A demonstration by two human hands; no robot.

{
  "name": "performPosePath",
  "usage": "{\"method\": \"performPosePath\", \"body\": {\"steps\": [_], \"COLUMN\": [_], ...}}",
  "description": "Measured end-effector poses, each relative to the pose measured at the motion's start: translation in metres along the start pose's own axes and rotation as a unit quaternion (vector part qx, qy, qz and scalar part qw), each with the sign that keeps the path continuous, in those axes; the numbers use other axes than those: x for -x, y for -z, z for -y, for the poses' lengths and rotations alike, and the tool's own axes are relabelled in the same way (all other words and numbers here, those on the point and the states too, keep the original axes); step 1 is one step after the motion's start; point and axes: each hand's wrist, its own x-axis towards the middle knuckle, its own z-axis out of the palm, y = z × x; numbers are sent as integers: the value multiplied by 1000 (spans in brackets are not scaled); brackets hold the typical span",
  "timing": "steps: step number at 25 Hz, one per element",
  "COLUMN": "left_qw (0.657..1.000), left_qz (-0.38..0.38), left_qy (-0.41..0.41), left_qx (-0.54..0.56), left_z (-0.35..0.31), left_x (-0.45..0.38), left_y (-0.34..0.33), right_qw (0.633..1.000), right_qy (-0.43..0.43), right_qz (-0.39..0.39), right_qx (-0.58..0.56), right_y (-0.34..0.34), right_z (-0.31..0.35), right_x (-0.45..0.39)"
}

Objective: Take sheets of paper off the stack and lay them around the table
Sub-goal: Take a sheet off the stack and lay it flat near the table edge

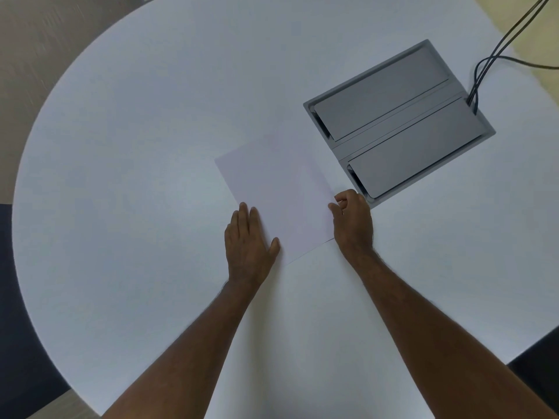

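Observation:
A white stack of paper (278, 189) lies tilted near the middle of the round white table (136, 146). My left hand (249, 240) rests flat on the stack's near left edge, fingers together and thumb on the paper. My right hand (352, 216) is at the stack's right edge, fingers curled, with thumb and forefinger pinching the edge of the top sheet. How many sheets lie in the stack cannot be told.
A grey cable box (399, 122) with two closed flaps is set into the table just right of the paper. Black cables (484, 65) run from it to the far right. Dark chairs (18, 313) stand at the near left and near right edges.

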Motion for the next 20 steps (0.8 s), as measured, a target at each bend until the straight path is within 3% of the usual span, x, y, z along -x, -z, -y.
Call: {"method": "performPosePath", "body": {"steps": [9,15,20], "left_qw": [1000,1000,998], "left_qz": [-1,14,41], "left_qy": [-11,-15,-24], "left_qx": [-2,-13,-33], "left_z": [6,6,3], "left_x": [4,4,5], "left_y": [-3,2,13], "right_qw": [999,996,980], "right_qy": [-22,8,-75], "right_qz": [-30,-86,33], "right_qx": [-22,-27,-183], "right_y": [5,24,38], "right_z": [-14,-6,1], "right_x": [3,12,20]}}
